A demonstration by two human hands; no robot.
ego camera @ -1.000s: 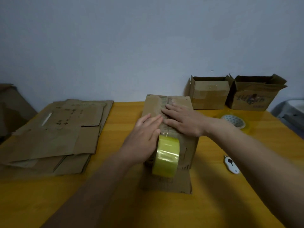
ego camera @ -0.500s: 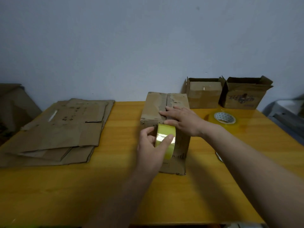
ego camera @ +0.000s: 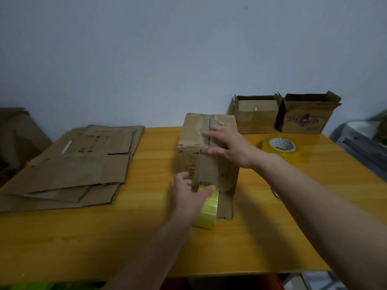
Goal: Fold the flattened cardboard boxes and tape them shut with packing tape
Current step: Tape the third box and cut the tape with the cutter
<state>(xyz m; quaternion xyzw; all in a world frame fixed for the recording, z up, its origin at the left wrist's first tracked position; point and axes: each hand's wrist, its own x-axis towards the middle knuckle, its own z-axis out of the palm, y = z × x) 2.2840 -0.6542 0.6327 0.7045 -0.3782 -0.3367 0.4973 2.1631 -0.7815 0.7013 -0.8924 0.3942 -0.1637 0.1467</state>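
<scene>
Left hand (ego camera: 188,195): curled round the yellow tape roll (ego camera: 206,208), low against the near face of the box (ego camera: 206,155).
Right hand (ego camera: 228,146): fingers spread flat, pressing the top seam.
Box: mid-worktop (ego camera: 272,227), upright, long axis running near to far, taped end facing near.
Risk: strip likely to wrinkle or drift off the seam if pulled askew; box could slide if pressure eases.
Left: flattened cardboard (ego camera: 83,164).
Far right: two open boxes (ego camera: 282,116), spare roll (ego camera: 281,146).

Flattened cardboard (ego camera: 75,164) lies left of the box (ego camera: 207,155); two open boxes (ego camera: 287,114) stand behind-right, seemingly against the wall.
</scene>
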